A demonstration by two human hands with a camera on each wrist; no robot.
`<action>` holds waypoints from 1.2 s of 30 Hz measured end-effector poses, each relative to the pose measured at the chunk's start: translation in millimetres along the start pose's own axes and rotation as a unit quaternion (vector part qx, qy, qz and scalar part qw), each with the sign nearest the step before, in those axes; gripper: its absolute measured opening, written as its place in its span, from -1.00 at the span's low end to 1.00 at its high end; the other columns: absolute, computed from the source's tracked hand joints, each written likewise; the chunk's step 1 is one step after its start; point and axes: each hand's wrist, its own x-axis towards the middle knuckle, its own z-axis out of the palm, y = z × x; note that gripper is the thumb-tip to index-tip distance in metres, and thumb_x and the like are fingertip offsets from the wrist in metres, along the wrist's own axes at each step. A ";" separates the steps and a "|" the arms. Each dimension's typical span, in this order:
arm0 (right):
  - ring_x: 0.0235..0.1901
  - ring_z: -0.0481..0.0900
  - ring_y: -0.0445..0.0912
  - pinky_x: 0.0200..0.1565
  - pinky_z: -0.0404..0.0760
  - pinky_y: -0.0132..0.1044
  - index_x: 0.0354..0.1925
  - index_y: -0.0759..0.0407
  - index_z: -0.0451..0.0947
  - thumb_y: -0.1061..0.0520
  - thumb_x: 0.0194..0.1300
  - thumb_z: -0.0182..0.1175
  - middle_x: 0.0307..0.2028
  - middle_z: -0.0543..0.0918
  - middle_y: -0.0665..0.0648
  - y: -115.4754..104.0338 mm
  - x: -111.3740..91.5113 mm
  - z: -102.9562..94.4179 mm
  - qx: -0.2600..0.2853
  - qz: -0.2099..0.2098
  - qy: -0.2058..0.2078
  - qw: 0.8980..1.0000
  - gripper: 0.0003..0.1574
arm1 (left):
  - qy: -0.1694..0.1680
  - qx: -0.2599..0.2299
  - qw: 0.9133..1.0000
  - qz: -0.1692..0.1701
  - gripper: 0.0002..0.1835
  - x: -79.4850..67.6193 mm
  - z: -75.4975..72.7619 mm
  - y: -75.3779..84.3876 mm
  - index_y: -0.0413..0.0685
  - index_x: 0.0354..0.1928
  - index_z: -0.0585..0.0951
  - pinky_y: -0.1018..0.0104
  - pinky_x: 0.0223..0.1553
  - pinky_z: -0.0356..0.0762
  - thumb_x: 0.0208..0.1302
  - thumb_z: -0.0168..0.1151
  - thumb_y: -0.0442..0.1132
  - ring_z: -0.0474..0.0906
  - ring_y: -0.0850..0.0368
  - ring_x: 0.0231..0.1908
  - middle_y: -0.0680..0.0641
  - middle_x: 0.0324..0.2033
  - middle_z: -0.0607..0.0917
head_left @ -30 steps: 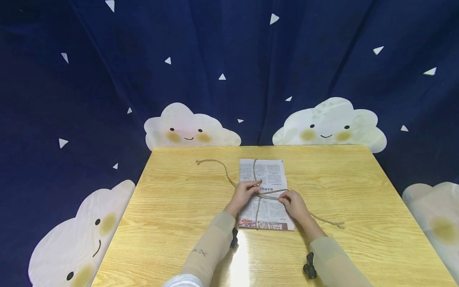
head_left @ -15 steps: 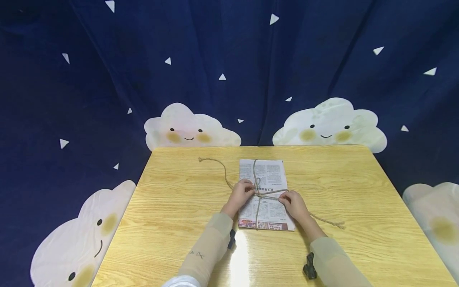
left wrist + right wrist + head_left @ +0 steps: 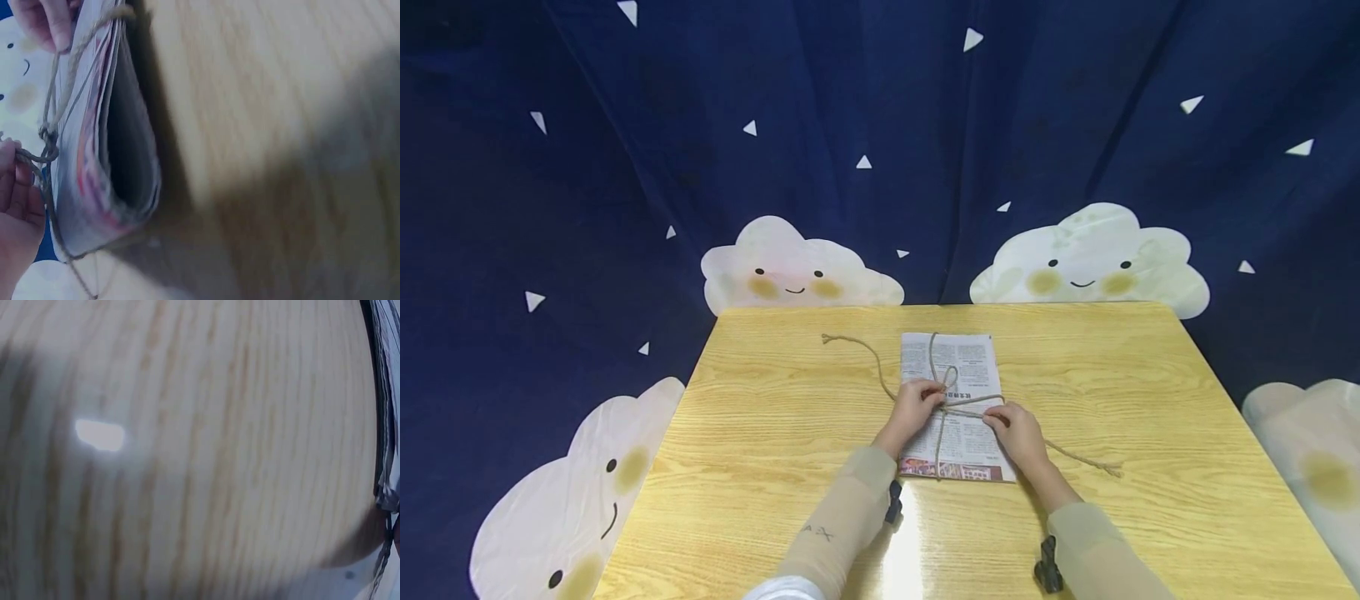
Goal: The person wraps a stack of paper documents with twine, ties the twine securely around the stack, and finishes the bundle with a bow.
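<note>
A folded newspaper stack (image 3: 970, 446) lies on the table, with twine (image 3: 938, 450) wrapped crosswise around it. Near the crossing, my left hand (image 3: 914, 406) pinches the twine, and a small loop (image 3: 956, 375) stands up beyond its fingertips. My right hand (image 3: 1017, 431) pinches a strand at the stack's right side. In the left wrist view, the knot (image 3: 49, 140) sits between the left hand (image 3: 19, 219) and the right fingers (image 3: 56, 28). Only the side of the newspapers (image 3: 387, 394) shows in the right wrist view, where the right hand is almost wholly out of frame.
One loose twine end (image 3: 831, 338) curves over the wooden table (image 3: 775, 433) to the left; the other end (image 3: 1097, 465) trails right, beyond the right wrist. Behind the table hangs a dark blue curtain (image 3: 820, 100) with cloud shapes (image 3: 1090, 242) along it.
My left hand drew back left from the crossing, then came slightly right again. The loop now shows larger and leans right. The left twine end crept rightward; my right hand stayed nearly still.
</note>
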 end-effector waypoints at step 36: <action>-0.16 0.55 -0.02 -0.11 0.56 -0.39 0.09 0.29 0.42 0.20 0.28 0.05 -0.06 0.55 0.28 -29.4 18.7 -4.9 0.382 0.392 0.245 0.800 -0.58 | 0.023 -0.236 0.969 -0.068 -0.75 -20.3 -4.1 18.5 -0.51 -0.13 0.55 0.34 -0.13 0.55 0.14 0.17 -0.50 0.54 -0.22 -0.09 -0.38 -0.15 0.61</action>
